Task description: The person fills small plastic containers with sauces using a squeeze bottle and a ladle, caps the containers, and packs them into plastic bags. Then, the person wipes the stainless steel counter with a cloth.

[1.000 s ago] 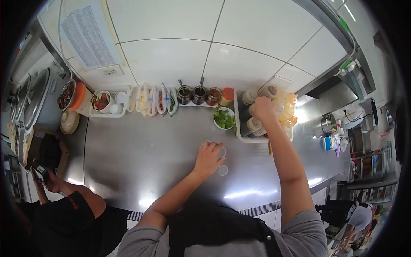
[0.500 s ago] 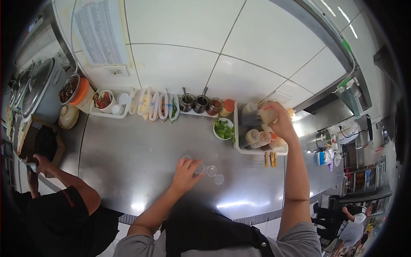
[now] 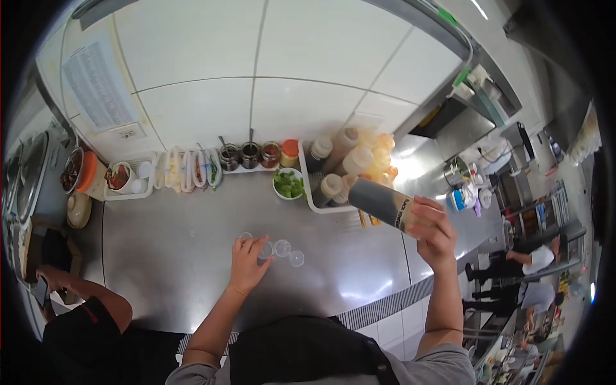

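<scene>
My right hand (image 3: 435,234) is wrapped round a squeeze bottle (image 3: 380,200) of dark liquid. The bottle is raised and tilted, its dark end pointing up and left; black lettering shows on its side, partly under my fingers. Below it on the counter, several small clear plastic cups (image 3: 282,248) stand close together. My left hand (image 3: 249,262) rests beside them, thumb and fingers spread around one clear cup (image 3: 265,251). Whether the fingertips press on that cup is unclear. A white basket (image 3: 321,208) of squeeze bottles (image 3: 356,160) stands behind the raised bottle.
A bowl of green leaves (image 3: 289,184) sits left of the basket. Spice jars (image 3: 249,155), bagged ingredients (image 3: 190,171) and a white tray (image 3: 151,188) line the tiled wall. At left, a co-worker's arm (image 3: 96,292) reaches over the counter edge with a phone (image 3: 42,290).
My right hand has lifted the squeeze bottle out of the basket and brought it nearer, tilted. My left hand stays by the cups. The view has shifted to the right.
</scene>
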`<move>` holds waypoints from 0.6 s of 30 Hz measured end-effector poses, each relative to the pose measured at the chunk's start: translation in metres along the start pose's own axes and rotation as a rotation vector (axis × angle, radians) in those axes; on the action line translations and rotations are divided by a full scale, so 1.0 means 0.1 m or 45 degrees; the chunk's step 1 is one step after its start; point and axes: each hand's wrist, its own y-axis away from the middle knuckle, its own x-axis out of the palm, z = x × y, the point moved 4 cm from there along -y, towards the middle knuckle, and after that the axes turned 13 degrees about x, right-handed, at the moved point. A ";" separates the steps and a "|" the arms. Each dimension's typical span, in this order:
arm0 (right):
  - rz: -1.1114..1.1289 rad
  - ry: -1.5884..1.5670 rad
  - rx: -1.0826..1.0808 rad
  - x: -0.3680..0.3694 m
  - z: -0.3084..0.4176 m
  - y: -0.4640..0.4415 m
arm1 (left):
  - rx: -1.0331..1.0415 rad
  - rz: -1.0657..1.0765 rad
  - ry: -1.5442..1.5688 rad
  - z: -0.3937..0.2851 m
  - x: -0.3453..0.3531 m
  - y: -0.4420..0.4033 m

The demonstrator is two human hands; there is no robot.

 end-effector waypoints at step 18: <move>0.758 -0.512 0.600 0.94 -1.13 1.56 | -0.247 0.097 0.069 -1.22 0.79 0.16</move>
